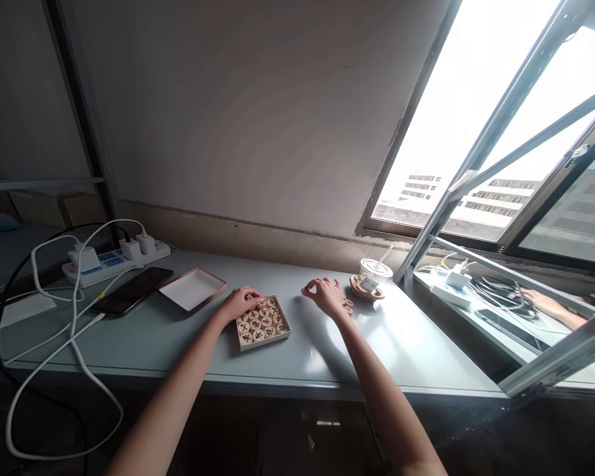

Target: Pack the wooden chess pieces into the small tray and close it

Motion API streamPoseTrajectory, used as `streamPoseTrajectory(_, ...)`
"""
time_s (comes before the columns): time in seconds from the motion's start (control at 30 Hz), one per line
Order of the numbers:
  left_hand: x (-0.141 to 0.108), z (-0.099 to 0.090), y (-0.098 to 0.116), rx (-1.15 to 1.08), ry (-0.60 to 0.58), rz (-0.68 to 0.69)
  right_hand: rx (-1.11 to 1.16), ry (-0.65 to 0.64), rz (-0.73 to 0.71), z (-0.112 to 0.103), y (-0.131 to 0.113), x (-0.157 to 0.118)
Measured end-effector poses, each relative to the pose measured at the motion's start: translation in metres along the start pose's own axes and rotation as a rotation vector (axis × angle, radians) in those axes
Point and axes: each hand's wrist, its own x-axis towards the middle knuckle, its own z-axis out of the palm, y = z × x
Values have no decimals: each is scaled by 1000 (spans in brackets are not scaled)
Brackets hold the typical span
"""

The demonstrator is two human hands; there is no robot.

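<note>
A shallow square box (264, 342) on the grey desk holds rows of round wooden xiangqi pieces (266, 322) with dark characters. My left hand (239, 303) is at its far left corner, with curled fingers over the edge and the nearest pieces; the fingertips are partly hidden. To the right of the box, my right hand (326, 295) pinches a single xiangqi piece (306, 292) between thumb and forefinger, just over the desk. More loose pieces (348, 305) lie behind and beside that hand, partly covered by it.
An open box lid (193, 289) lies left of the box. Farther left are a phone (133, 291), a power strip (116, 260) and tangled white cables (74, 330). A plastic cup with a straw (374, 271) stands in a brown holder (367, 291) at the back right, near a metal frame (426, 241).
</note>
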Motion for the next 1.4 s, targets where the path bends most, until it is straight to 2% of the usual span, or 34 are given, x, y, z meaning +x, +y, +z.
streamPoseTrajectory(0.1, 1, 1, -1, 25, 3, 19, 174, -9, -198, -5, -28, -6)
streamPoseTrajectory(0.2, 3, 2, -3, 46, 16, 48, 181, -10, -324, -6, -53, -8)
streamPoseTrajectory(0.33, 4, 4, -4, 52, 38, 64, 108, -12, -336, -1, -69, -7)
streamPoseTrajectory(0.57, 2, 4, -7, -23, -3, 37, 84, -17, -316, 11, -69, -12)
streamPoseTrajectory(0.73, 6, 6, -15, -32, 96, 42, 158, 16, -295, 24, -66, -14)
streamPoseTrajectory(0.83, 10, 5, -19, -11, 180, 49, 183, 5, -277, 25, -58, -12)
streamPoseTrajectory(0.9, 11, 5, -21, -5, 212, 44, 124, 28, -235, 21, -44, -9)
streamPoseTrajectory(1.0, 12, 5, -22, 20, 203, 35, -66, 69, -17, 12, -11, -2)
streamPoseTrajectory(1.07, 11, 4, -21, 72, 200, 31, -152, -17, 179, 6, 12, 3)
streamPoseTrajectory(1.13, 10, 2, -17, 170, 246, 8, -181, -132, 288, 3, 31, 8)
streamPoseTrajectory(1.27, -6, -14, -3, 485, 387, -109, -214, -197, 268, -1, 49, 15)
streamPoseTrajectory(1.33, -23, -24, 4, 610, 357, -178, -225, -199, 255, 0, 52, 16)
streamPoseTrajectory(1.4, -45, -31, 10, 639, 286, -234, -225, -193, 239, 1, 53, 14)
